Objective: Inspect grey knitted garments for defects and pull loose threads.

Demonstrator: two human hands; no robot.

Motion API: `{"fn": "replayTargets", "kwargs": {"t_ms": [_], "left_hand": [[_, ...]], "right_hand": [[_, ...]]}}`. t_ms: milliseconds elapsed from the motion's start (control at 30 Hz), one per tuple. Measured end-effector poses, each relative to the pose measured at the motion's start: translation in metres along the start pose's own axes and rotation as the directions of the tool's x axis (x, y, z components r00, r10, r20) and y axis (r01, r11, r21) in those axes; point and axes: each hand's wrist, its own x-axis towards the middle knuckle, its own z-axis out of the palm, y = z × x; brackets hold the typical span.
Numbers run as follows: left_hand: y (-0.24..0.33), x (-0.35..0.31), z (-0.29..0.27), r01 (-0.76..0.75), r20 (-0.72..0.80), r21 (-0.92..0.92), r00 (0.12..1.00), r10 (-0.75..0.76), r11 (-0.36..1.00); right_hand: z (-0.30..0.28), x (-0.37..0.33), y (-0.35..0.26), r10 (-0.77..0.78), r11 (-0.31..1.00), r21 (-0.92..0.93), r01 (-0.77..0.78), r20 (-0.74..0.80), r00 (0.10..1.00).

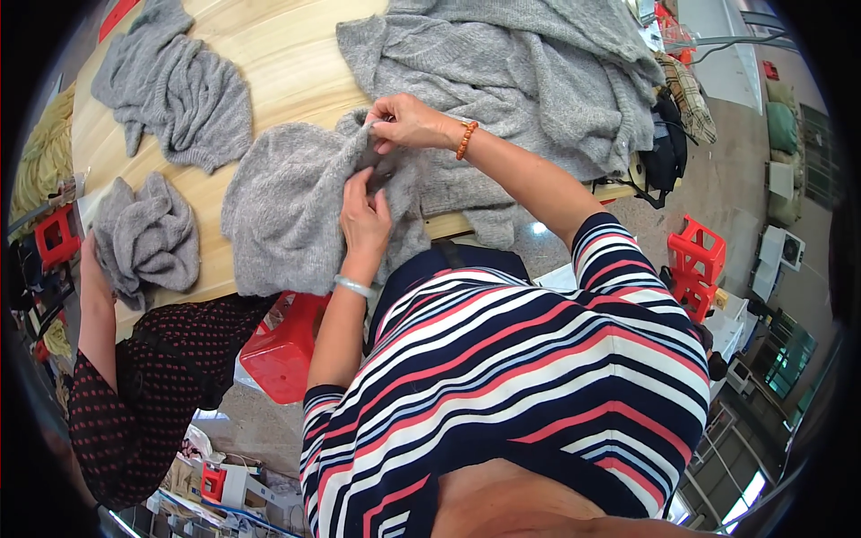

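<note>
A grey knitted sweater [287,202] lies bunched at the table's near edge in front of me. With fingertips pinched together, my right hand [408,124] grips the upper edge of this sweater. Just below it, my left hand [363,220] rests against the same knit, index finger and thumb apart. The fabric between the two hands is folded and shadowed, so the underside of my left fingers is partly hidden.
A large heap of grey knitwear [502,81] covers the table's right side. Another grey knit [175,90] lies at far left. Beside me a co-worker's arm [97,300] reaches to a crumpled grey piece [148,233]. Red stools [287,350] stand below the wooden table [278,54].
</note>
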Motion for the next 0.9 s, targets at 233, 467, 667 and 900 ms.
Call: {"fn": "replayTargets", "kwargs": {"t_ms": [233, 467, 667, 900], "left_hand": [[-0.05, 0.031, 0.011, 0.097, 0.311, -0.062, 0.948, -0.073, 0.993], [0.037, 0.054, -0.024, 0.469, 0.496, -0.584, 0.852, -0.166, 0.663], [0.06, 0.072, -0.036, 0.457, 0.482, -0.692, 0.869, -0.113, 0.558], [0.045, 0.067, -0.029, 0.444, 0.426, -0.75, 0.891, -0.155, 0.491]], "right_hand": [[-0.011, 0.003, 0.007, -0.195, 0.976, -0.125, 0.177, -0.151, 0.969], [-0.031, -0.028, -0.022, -0.287, 0.927, -0.343, 0.153, -0.385, 0.877], [-0.017, -0.056, -0.036, -0.35, 0.914, -0.315, 0.255, -0.299, 0.888], [-0.009, -0.054, -0.022, -0.16, 0.987, -0.009, 0.161, -0.161, 0.974]]}}
